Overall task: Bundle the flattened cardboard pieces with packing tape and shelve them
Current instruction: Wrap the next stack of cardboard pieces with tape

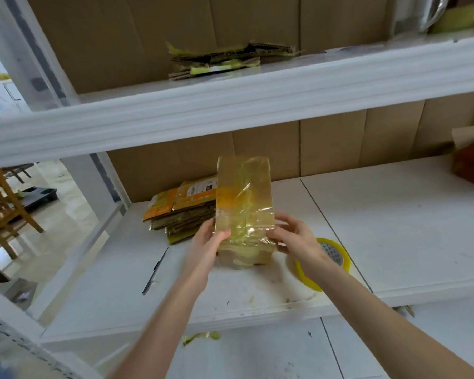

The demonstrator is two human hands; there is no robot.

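A cardboard bundle (244, 203) wrapped in yellowish clear tape stands upright on the middle shelf (394, 236). My left hand (208, 244) grips its lower left edge, thumb on the front. On the opposite side, my right hand (298, 236) holds the lower right edge. Behind and to the left lies a stack of flattened cardboard pieces (184, 212) with orange labels. A roll of yellow packing tape (326, 261) sits on the shelf just under my right wrist. Another taped bundle (225, 60) lies on the upper shelf (257, 97).
A dark pen or knife (155, 269) lies on the shelf left of my left arm. A red-brown box (471, 165) stands at the far right. Brown cardboard lines the shelf back. A wooden chair (3, 212) stands on the floor at left.
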